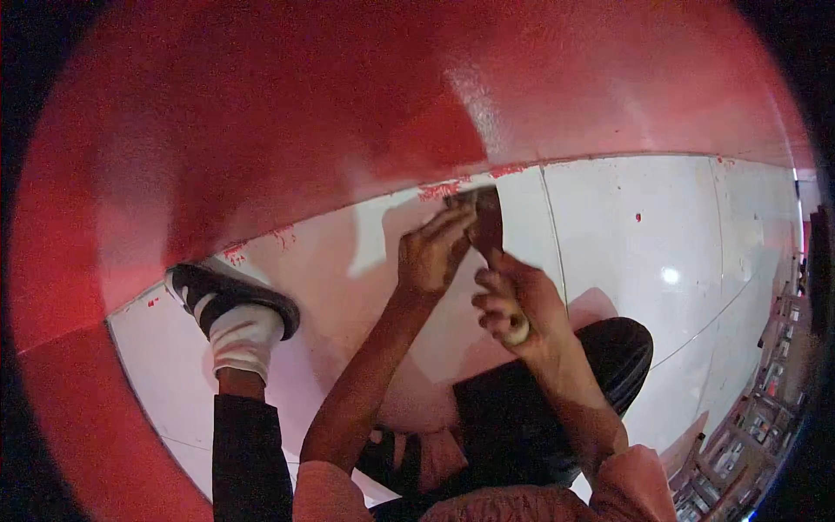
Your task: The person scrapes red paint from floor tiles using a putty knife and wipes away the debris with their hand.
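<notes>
My right hand [520, 304] is closed around the handle of a scraper [489, 222], whose pale round handle end shows below the fingers. Its dark, flat blade points up at the joint between the red wall [313, 104] and the white floor tiles [635, 217]. At the blade's left side is my left hand [435, 250], with its fingers bent together against the blade near the tip. What lies under those fingertips is partly hidden. Red paint smears [439, 189] run along the floor edge just above the blade.
My foot in a black sandal [230, 300] and white sock stands close to the wall at left. My bent knee [622, 348] is at right. Metal items [739, 452] line the far right edge. A red spot [637, 217] marks one tile.
</notes>
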Available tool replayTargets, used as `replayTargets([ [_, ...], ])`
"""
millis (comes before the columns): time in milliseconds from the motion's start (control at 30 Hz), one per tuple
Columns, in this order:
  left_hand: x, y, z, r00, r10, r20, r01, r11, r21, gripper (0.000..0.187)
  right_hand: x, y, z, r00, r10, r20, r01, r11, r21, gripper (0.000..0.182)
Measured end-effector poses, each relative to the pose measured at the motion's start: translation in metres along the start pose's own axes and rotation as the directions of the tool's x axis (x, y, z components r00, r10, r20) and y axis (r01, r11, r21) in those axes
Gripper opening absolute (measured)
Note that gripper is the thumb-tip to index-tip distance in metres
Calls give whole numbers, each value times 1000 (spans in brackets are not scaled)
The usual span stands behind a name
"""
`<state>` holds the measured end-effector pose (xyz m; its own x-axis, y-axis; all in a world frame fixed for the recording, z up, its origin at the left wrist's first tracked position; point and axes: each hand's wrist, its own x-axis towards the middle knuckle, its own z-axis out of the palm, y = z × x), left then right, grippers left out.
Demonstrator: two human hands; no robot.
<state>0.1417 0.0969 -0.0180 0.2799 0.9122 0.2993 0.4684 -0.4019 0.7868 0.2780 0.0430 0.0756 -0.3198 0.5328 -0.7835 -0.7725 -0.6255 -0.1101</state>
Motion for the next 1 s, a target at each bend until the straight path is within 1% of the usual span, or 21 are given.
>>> replayTargets([
  [67,-12,-5,3,999,38,18,-37,999,-38,30,1,-1,10,999,-10,-39,10,1000,-1,8],
  [100,-9,-4,0,999,2,33,-3,1000,14,30,1,1,12,998,-12,-64,13,1000,4,9],
  [133,-4,-5,-1,1000,-8,16,7,1000,16,29,1,2,12,996,-19,-92,20,1000,12,10],
  [167,2,-5,-2,1000,-18,1,18,1000,15,29,9,-1,11,999,-31,8,31,1000,0,9],
  [233,2,-4,-2,1000,4,-23,-4,999,40,28,6,3,-1,1000,-15,19,15,1000,20,7],
  [267,0,-4,-1,1000,19,-22,-19,1000,16,28,2,4,-4,999,-6,32,6,1000,24,9],
  [300,-1,0,-1,999,30,-22,-30,1000,-5,29,-5,1,-4,997,48,65,-51,998,35,8],
  [333,-4,1,-1,999,36,-17,-37,999,-28,30,-2,0,-1,999,27,36,-28,999,28,8],
  [367,-4,-1,-2,1000,-4,-13,3,1000,-28,28,4,0,4,1000,3,1,-3,1000,25,7],
  [400,4,-2,-2,997,36,-68,-37,999,-10,28,8,-2,5,999,-21,-40,22,999,25,7],
  [433,4,-3,1,999,-15,-52,13,999,-44,29,12,-6,5,998,-29,62,28,999,30,8],
  [467,6,-2,2,997,-58,-42,55,996,-74,30,7,-4,1,999,-20,33,18,999,34,8],
  [567,-11,-2,5,1000,-11,28,13,999,-53,30,0,1,1,1000,-8,-12,8,1000,27,6],
  [667,9,4,-1,996,-65,-55,62,996,-58,31,8,-2,13,998,-54,-44,54,998,12,8],
  [700,13,5,-5,995,-84,-46,81,994,-77,35,9,-7,21,999,-34,-10,34,997,63,8],
  [800,-7,4,2,998,-61,24,60,997,42,33,-6,1,6,995,-22,-100,18,999,-43,10],
  [833,-7,6,2,998,-26,51,24,999,28,31,-6,0,-6,997,57,54,-59,997,45,9],
  [867,-6,3,1,1000,-21,11,21,999,25,30,0,0,-14,998,23,60,-25,999,34,9],
  [933,4,2,1,999,-9,-50,9,1000,3,29,9,-1,2,997,-57,60,55,998,27,8],
  [967,9,3,4,988,-146,-47,141,985,-98,29,8,-5,17,999,-43,-4,43,999,16,7],
  [1000,5,4,6,994,-110,-23,109,993,-55,29,4,-3,14,998,-47,-38,47,999,1,6],
])
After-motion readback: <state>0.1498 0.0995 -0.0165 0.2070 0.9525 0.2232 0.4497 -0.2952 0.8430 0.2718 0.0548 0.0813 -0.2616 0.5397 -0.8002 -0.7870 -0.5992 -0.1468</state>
